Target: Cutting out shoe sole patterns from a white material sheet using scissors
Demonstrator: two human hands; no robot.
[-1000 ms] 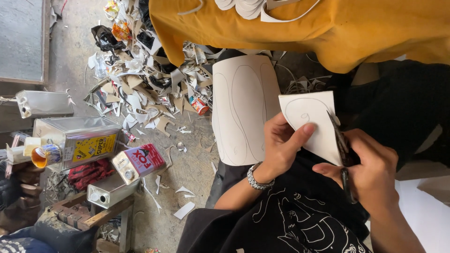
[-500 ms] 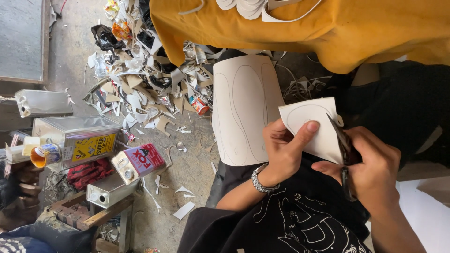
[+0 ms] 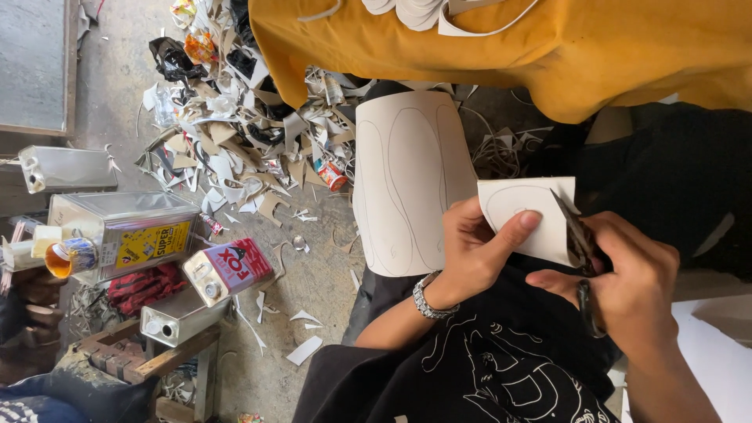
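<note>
Right hand (image 3: 636, 282) closed through the handles of dark scissors (image 3: 580, 258), fingers wrapped tight, blades biting into the 3 o'clock edge of a small pale sheet (image 3: 523, 213). Left hand (image 3: 478, 252) at 9 o'clock of that sheet, thumb pressed on its face, fingers pinched behind — clamped on the sheet, held up over a lap in a black printed garment (image 3: 486, 368). Sheet marked with a curved pencil outline; judged light and thin yet fairly stiff, card-like, holding flat without drooping, likely to crease if bent hard. Best held as here: near the edge, close to the cut line, clear of the blades. Metal bracelet (image 3: 432, 296) on the left wrist.

Beyond, at 11 o'clock of the hands, a larger pale sheet (image 3: 407, 184) with long sole-like outlines, curling over the knee. Lower handle of the scissors and the blade tips partly lost behind fingers and card — depth of the cut not readable. Back of the small sheet hidden.

Farther off on the concrete floor (image 3: 313, 274): a heap of offcuts (image 3: 235, 149), several metal cans (image 3: 125, 235). At top, mustard cloth (image 3: 509, 47) over a surface, its load cut off by the frame.
</note>
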